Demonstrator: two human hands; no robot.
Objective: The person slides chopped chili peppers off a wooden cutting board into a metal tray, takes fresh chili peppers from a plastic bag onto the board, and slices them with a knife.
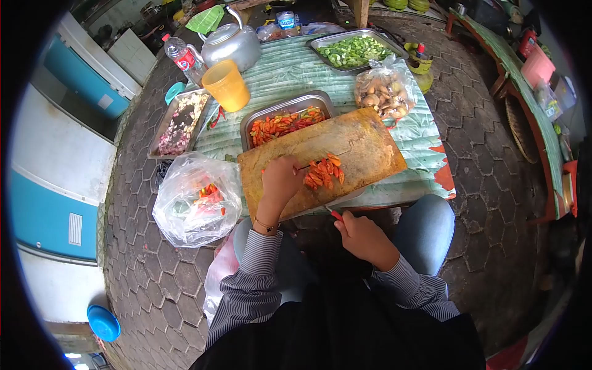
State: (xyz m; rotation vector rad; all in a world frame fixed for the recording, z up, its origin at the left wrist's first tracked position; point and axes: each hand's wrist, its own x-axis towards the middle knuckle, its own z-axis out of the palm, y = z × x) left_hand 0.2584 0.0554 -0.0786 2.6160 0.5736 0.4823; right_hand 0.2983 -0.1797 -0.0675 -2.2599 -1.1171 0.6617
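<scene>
A worn wooden cutting board (370, 139) lies tilted across the table's near edge. A small pile of orange-red chilies (324, 172) rests on its middle. My left hand (282, 186) is on the board just left of that pile, fingers curled together; what they pinch, if anything, is hidden. My right hand (368, 242) grips a knife by its red handle (336, 215), below the board's near edge; most of the blade is hard to make out. Behind the board, a metal tray (322, 98) holds cut chilies. A clear plastic bag (172, 209) with more chilies sits at the left.
On the table (271, 74) stand a kettle (233, 49), a yellow pitcher (227, 86), a water bottle (185, 60), a tray of cut green vegetables (354, 52) and a bag of mushrooms (385, 92). A tray of chopped onions (179, 123) is left. A bench (518, 92) stands right.
</scene>
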